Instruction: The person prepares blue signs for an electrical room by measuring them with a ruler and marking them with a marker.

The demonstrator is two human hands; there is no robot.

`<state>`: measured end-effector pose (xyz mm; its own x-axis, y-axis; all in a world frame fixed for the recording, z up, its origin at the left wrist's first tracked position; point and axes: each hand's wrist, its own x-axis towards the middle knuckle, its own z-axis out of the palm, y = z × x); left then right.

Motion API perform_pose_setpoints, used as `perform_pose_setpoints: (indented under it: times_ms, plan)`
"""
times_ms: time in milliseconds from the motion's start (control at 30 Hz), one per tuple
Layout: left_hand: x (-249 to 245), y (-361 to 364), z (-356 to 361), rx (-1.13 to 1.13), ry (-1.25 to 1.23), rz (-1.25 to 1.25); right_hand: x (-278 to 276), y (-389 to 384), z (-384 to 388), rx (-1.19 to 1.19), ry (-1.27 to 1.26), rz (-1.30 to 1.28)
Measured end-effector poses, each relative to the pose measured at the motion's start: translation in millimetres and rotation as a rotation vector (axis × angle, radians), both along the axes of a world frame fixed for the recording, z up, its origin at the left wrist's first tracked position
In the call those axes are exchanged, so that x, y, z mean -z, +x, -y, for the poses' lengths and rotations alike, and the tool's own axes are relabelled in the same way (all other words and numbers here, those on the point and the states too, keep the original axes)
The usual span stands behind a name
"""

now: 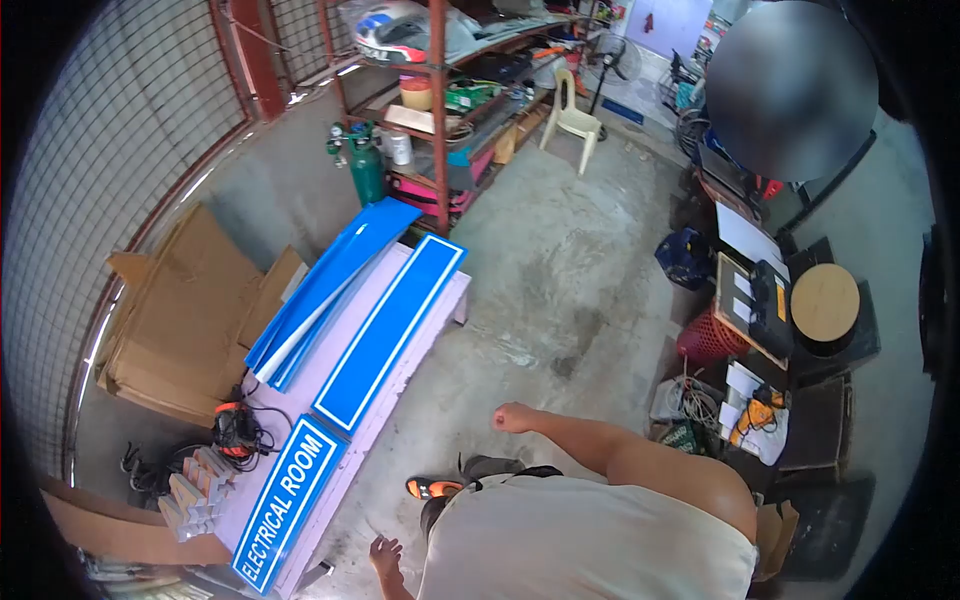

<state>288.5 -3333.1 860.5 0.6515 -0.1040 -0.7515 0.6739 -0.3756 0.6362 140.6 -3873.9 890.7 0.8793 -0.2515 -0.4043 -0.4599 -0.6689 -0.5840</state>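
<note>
My left hand [385,553] hangs low beside the bench with its fingers loosely apart, holding nothing that I can see. It is nearest to the blue "ELECTRICAL ROOM" sign [285,505], which lies on the pale bench [385,413] without touching the hand. Over the concrete floor, my right hand [512,417] is closed, with nothing visible in it. A blank blue sign with a white border [393,332] lies end to end with the lettered one. Several blue sheets [335,290] are stacked at the bench's far left.
An orange and black power tool [235,430] and metal letters [200,490] are at the left. Cardboard [190,315] leans behind. Ahead are a shelf rack [438,120], a green cylinder [366,172] and a plastic chair [572,121]. A red basket [712,338] stands right.
</note>
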Motion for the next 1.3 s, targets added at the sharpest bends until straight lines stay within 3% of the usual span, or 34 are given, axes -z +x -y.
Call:
perform_pose_setpoints:
  times_ms: [33,100,133,200,233,300,400,467,500,533,633,733,900,1033,1133,1300]
  plan:
    - [-3.0,-10.4,4.9,0.020,0.001,-0.010,15.7,-26.0,11.3,0.020,0.001,-0.010]
    - [-10.7,-31.8,11.5,-0.007,0.002,0.004,55.3,-75.7,29.9,-0.302,-0.215,-0.384]
    - [-14.8,-44.5,12.3,0.001,0.008,-0.004,77.2,-102.0,36.8,-0.296,-0.206,-0.392]
    - [-23.5,-70.4,11.4,-0.023,-0.027,-0.056,108.6,-143.4,45.1,-0.710,-0.358,-0.396]
    - [-14.5,-82.1,4.5,-0.024,-0.026,-0.064,96.7,-148.4,41.1,-0.712,-0.355,-0.403]
    - [3.1,-106.3,-9.3,-0.092,-0.026,-0.129,70.3,-149.6,28.3,-0.391,-0.280,-0.303]
    - [11.0,-129.1,-18.7,-0.077,0.016,-0.152,42.8,-121.1,17.5,-0.186,-0.131,-0.264]
    - [65.4,-166.5,-81.6,-0.145,0.068,-0.159,69.5,-100.2,18.3,-0.092,0.022,-0.253]
    - [91.9,-166.0,-82.7,0.409,-0.266,0.596,50.3,-85.9,7.3,-0.049,0.025,-0.210]
    - [37.8,-162.7,-56.0,-0.192,-0.091,-0.126,33.1,-72.7,5.8,-0.011,0.024,-0.172]
    - [11.9,-171.5,-53.4,-0.140,-0.140,0.069,8.9,-43.2,-4.8,0.006,0.066,-0.140]
    - [-19.7,-171.5,-49.8,-0.292,-0.100,0.107,10.7,-30.2,-13.9,-0.020,0.147,-0.154]
    - [-34.9,-223.9,-99.2,-0.436,-0.094,0.204,16.8,-19.6,-67.5,0.000,0.153,-0.425]
    - [-2.9,-301.6,-174.1,-0.706,-0.056,-0.019,12.5,-1.6,-157.7,-0.100,0.176,-0.465]
    - [21.7,-367.6,-224.0,-0.906,-0.015,-0.169,19.3,15.4,-223.9,-0.337,0.202,-0.310]
    - [12.6,-396.2,-265.6,-0.938,0.029,-0.203,-3.5,34.7,-303.8,-0.491,0.247,-0.185]
